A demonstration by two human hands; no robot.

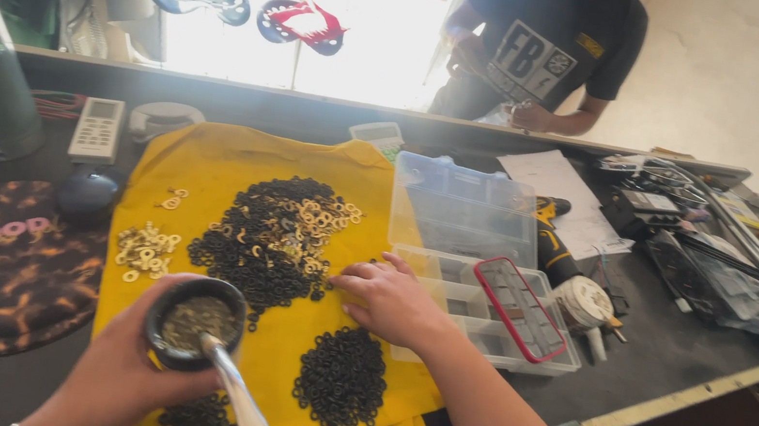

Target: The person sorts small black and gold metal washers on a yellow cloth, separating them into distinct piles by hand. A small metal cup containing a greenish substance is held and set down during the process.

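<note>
My left hand [119, 369] holds a dark round cup [189, 320] filled with green herb, with a metal straw [234, 389] sticking out toward me. My right hand [393, 298] rests on a yellow cloth [211, 157], fingertips touching the edge of a large pile of black and cream washers [274, 233]. A smaller heap of black washers [341, 377] lies just below that hand, and another [197, 423] sits under the cup. A cluster of cream washers [145, 248] lies at the cloth's left side.
A clear plastic compartment box [467, 215] stands open to the right, with a red-rimmed phone [518, 308] on it. A remote [97, 129], a dark mouse [87, 194], a patterned pad [7, 262], papers and tools crowd the counter. Another person [543, 44] stands behind the counter.
</note>
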